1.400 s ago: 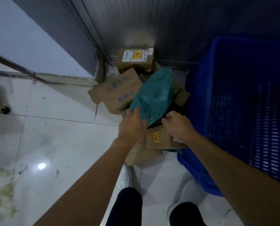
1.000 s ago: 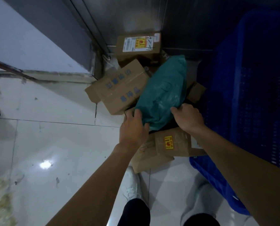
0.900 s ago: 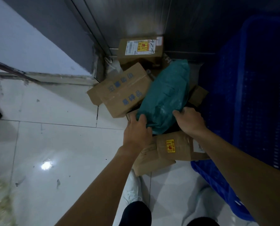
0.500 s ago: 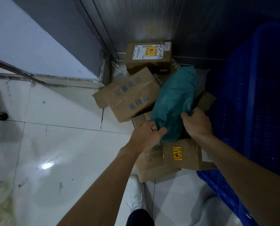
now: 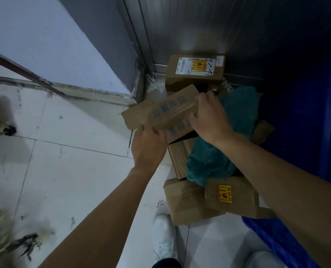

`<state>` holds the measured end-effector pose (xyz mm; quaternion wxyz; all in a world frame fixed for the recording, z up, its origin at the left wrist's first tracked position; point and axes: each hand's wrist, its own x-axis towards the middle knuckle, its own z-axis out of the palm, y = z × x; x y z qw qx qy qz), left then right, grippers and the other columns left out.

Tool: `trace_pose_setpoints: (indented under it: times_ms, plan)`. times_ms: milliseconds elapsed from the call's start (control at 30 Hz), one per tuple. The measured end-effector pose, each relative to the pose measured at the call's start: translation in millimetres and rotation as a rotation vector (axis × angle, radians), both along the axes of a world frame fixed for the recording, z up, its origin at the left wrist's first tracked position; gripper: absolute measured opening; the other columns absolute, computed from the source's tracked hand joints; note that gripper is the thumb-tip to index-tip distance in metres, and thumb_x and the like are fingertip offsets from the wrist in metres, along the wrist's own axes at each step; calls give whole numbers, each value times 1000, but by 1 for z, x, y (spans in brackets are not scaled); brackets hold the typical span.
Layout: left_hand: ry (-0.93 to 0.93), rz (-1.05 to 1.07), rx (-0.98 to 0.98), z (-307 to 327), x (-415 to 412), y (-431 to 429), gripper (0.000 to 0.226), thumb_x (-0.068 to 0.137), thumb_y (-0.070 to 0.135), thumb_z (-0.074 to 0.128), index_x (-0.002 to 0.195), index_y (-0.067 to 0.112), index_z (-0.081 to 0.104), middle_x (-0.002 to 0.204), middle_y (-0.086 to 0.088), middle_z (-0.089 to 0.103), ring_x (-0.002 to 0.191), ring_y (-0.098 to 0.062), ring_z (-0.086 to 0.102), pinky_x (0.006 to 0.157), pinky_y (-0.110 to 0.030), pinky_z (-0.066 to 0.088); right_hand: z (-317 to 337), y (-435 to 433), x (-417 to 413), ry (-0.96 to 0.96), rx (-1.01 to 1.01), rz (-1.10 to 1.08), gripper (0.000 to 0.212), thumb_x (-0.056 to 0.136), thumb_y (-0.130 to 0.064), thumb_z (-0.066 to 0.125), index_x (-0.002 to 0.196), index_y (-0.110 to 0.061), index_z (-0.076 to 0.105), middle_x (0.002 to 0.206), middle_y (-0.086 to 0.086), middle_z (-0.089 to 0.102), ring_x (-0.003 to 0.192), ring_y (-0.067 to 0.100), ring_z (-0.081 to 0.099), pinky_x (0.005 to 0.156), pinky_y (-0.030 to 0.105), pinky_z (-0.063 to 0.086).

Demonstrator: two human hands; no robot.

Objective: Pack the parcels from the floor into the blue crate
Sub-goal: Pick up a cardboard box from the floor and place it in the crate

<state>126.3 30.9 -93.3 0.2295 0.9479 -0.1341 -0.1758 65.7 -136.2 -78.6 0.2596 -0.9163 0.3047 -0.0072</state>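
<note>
A pile of parcels lies in the corner of the tiled floor. Both hands hold a brown carton with blue print (image 5: 166, 113): my left hand (image 5: 148, 146) grips its near left edge and my right hand (image 5: 211, 117) grips its right end. The carton is tilted and looks raised off the pile. A green plastic mailer (image 5: 218, 151) lies under my right forearm. Two brown boxes, one with a yellow sticker (image 5: 232, 198) and one plain (image 5: 184, 200), sit nearest me. Another labelled box (image 5: 195, 71) stands against the back wall. The blue crate (image 5: 330, 132) fills the right side.
Dark corrugated wall panels close the corner behind the pile. A pale wall with a raised sill runs along the left. My white shoe (image 5: 164, 235) stands just in front of the boxes. Dirty scraps (image 5: 16, 242) lie on the tiles at bottom left.
Both hands have let go of the green mailer and moved up and left onto the blue-printed carton, which has tipped upward. The mailer has settled back on the pile.
</note>
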Motion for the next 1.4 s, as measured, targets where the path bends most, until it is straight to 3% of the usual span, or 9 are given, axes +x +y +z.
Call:
trace_pose_setpoints:
  times_ms: [133, 267, 367, 467, 633, 967, 1067, 1233, 1400]
  plan:
    - [54, 42, -49, -9, 27, 10, 24, 99, 22, 53, 117, 5, 53, 116, -16, 57, 101, -35, 59, 74, -33, 37, -15, -15, 29, 206, 182, -44, 44, 93, -15, 61, 132, -3, 44, 135, 21, 45, 121, 37, 48, 96, 38, 40]
    - [407, 139, -134, -9, 46, 13, 35, 100, 30, 53, 132, 17, 48, 123, 2, 57, 116, -20, 55, 92, -34, 44, -24, -29, 38, 380, 329, -188, 52, 95, -21, 58, 140, -2, 39, 136, 19, 49, 122, 36, 51, 88, 35, 43]
    - [825, 249, -204, -8, 49, 18, 36, 98, 32, 56, 132, 19, 53, 118, 6, 62, 117, -18, 58, 100, -39, 52, -25, -32, 33, 430, 446, -253, 38, 93, -19, 58, 128, -4, 52, 122, 13, 58, 113, 31, 57, 86, 35, 47]
    - [968, 315, -267, -3, 51, 22, 42, 97, 32, 59, 138, 23, 53, 127, 4, 62, 121, -20, 58, 106, -42, 49, -22, -31, 29, 411, 504, -310, 19, 94, -16, 60, 108, -9, 51, 112, 8, 54, 104, 26, 52, 94, 39, 47]
    - [896, 330, -284, 7, 54, 41, 43, 96, 31, 58, 139, 25, 53, 130, 4, 62, 122, -20, 58, 105, -44, 50, -11, -19, 26, 338, 573, -309, 37, 90, -23, 60, 126, -12, 59, 121, 10, 60, 107, 28, 57, 89, 38, 50]
    - [672, 351, -391, 94, 33, 54, 48, 94, 22, 61, 140, 22, 51, 127, 6, 64, 110, -12, 62, 81, -23, 46, 73, 7, -20, 179, 770, -368, 22, 94, -17, 59, 107, -3, 71, 111, 15, 69, 101, 28, 64, 76, 33, 46]
    - [604, 331, -397, 144, 17, 54, 50, 95, 17, 56, 144, 26, 47, 129, 8, 61, 117, -15, 59, 91, -29, 42, 117, 18, -48, 105, 863, -429, 20, 94, -14, 60, 109, -13, 74, 108, 7, 72, 104, 25, 66, 87, 35, 52]
    - [497, 305, -400, 236, -16, 50, 49, 92, 22, 59, 140, 24, 48, 125, 11, 61, 113, -11, 60, 97, -32, 47, 213, 28, -108, -21, 1030, -526, 31, 101, -11, 54, 95, -39, 66, 95, -21, 63, 84, -5, 59, 69, 11, 45]
    - [461, 289, -426, 307, -68, 31, 29, 90, 21, 62, 119, 22, 54, 110, 13, 63, 107, -12, 65, 97, -40, 55, 278, 25, -184, -112, 1033, -665, 38, 102, -20, 57, 139, -26, 59, 121, -7, 66, 108, 10, 62, 92, 27, 49]
